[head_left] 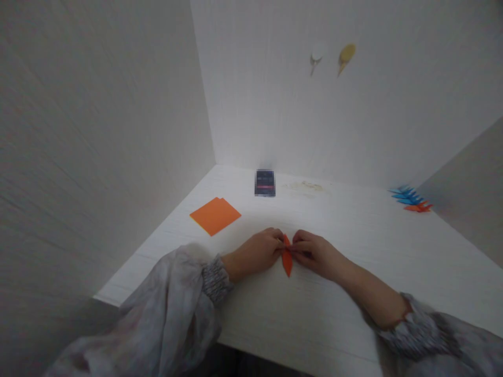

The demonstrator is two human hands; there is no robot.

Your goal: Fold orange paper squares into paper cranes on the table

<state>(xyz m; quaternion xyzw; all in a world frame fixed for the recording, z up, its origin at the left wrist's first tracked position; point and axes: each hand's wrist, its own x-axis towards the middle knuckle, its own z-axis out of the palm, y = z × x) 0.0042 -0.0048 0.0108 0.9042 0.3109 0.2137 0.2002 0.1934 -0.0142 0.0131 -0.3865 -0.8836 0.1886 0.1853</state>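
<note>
A narrow, pointed piece of folded orange paper (288,264) is between my two hands at the middle of the white table. From the left, my left hand (266,248) pinches its edge with curled fingers. On the other side, my right hand (316,253) has its thumb and fingertips closed on the paper's upper middle. The paper's lower tip points toward me, and the fingers hide part of its upper half. Beyond my left hand lies a small stack of orange paper squares (215,215), slightly fanned.
Several folded blue paper pieces (408,196) sit at the far right with orange folded ones (418,208) beside them. A dark, blurred-out rectangular object (264,183) is at the table's back. A white hook (316,57) and a yellow hook (347,55) are on the wall.
</note>
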